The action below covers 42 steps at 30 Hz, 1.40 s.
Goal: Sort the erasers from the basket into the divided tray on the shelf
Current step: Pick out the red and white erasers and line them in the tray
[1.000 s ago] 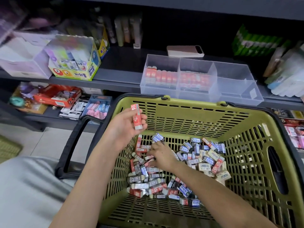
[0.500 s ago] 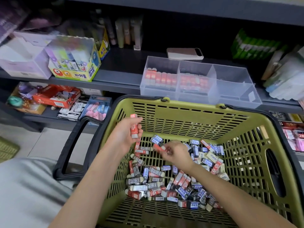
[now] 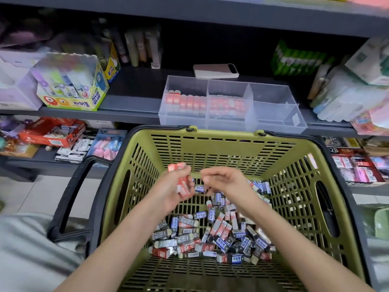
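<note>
Holding 2 red erasers [image 3: 182, 186], L hand [image 3: 168, 192]; R hand [image 3: 224, 180] beside, over basket [image 3: 210, 144].

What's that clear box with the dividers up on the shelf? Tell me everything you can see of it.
The divided tray is a clear, slightly frosted plastic box, open on top, split by inner walls into compartments. The left one holds a neat row of red erasers, the middle one more; the right part looks empty. It sits level at the front edge of the dark shelf, just behind the green basket.
</note>
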### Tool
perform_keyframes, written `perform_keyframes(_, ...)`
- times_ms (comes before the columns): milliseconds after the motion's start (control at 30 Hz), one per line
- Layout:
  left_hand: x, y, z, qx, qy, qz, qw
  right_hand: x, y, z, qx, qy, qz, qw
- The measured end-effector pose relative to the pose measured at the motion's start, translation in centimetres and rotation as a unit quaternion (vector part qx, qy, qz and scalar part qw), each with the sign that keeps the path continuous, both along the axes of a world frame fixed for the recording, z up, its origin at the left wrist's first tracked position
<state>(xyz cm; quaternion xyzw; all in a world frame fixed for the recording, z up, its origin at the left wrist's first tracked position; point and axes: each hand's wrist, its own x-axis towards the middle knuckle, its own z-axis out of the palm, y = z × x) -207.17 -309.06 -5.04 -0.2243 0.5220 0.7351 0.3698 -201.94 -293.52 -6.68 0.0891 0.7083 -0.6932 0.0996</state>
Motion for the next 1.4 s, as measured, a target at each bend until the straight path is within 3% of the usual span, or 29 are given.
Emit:
perform_keyframes(67, -0.2, -0.3, 0.0, 0.009, -0.035, 0.012, 0.999, 0.2, 2.3, -2.2, 0.183, -0.045, 0.086, 0.978)
perform_keyframes(100, -0.3, -0.5, -0.1, 0.019, -0.044, 0.009, 0.999, 0.6, 3.1, -3.7, 0.292, -0.063, 0.167, 0.940)
perform_keyframes(167, -0.3, -0.5, -0.1, 0.031, -0.052, -0.009, 0.998, 1.9, 4.2, -6.7, 0.460, -0.058, 0.316, 0.828)
perform_keyframes(233, -0.4, -0.5, -0.2, 0.034, -0.051, -0.029, 0.998, 2.9, 4.6, -9.0, 0.551, 0.009, 0.396, 0.734)
perform_keyframes(300, -0.4, -0.5, -0.3, 0.036, -0.047, -0.041, 0.997, 3.2, 4.8, -10.2, 0.585, 0.073, 0.432, 0.682)
perform_keyframes(600, -0.6, -0.3, -0.6, 0.027, -0.033, -0.048, 0.998, 2.2, 4.8, -11.4, 0.629, 0.170, 0.515, 0.557)
perform_keyframes(767, -0.7, -0.2, -0.8, 0.024, -0.028, -0.050, 0.998, 0.3, 5.2, -11.2, 0.609, 0.178, 0.507, 0.584)
perform_keyframes(967, -0.8, -0.4, -0.8, 0.047, -0.066, -0.022, 0.996, -0.3, 5.0, -11.7, 0.668, 0.224, 0.492, 0.511)
perform_keyframes(1100, -0.9, -0.6, -0.7, 0.051, -0.069, -0.014, 0.996, 0.3, 4.6, -12.8, 0.686, 0.219, 0.443, 0.533)
perform_keyframes(1200, -1.0, -0.7, -0.8, 0.048, -0.070, -0.007, 0.996, 0.3, 4.7, -13.0, 0.665, 0.195, 0.416, 0.589)
perform_keyframes(1300, -0.9, -0.7, -0.8, 0.036, -0.064, 0.007, 0.997, 0.6, 4.5, -12.1, 0.626, 0.158, 0.330, 0.688)
perform_keyframes(1400, -0.6, -0.5, -1.0, -0.009, -0.027, 0.006, 1.000, 0.8, 3.7, -9.3, 0.512, 0.102, 0.190, 0.831)
